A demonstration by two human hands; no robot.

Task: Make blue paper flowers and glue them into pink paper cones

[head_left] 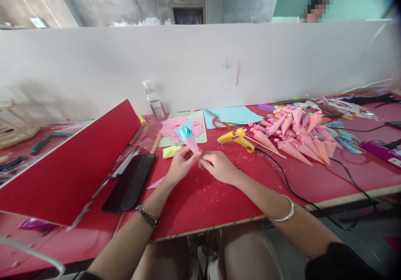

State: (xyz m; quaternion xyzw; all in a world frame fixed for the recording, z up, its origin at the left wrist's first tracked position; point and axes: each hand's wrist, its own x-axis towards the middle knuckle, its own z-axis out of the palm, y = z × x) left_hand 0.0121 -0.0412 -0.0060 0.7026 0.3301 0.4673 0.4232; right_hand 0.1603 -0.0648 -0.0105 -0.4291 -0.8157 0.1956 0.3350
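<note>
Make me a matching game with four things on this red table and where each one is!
Things:
1. paper cone with the blue top
2. yellow glue gun
3. black phone
4. pile of pink cones

Places:
A. lying flat, beside the left forearm
B. heaped on the far right part of the table
C. held between the left hand and the right hand
D. lying just beyond the right hand, with a black cord running off it

Pairs: 1-C, 2-D, 3-A, 4-B
</note>
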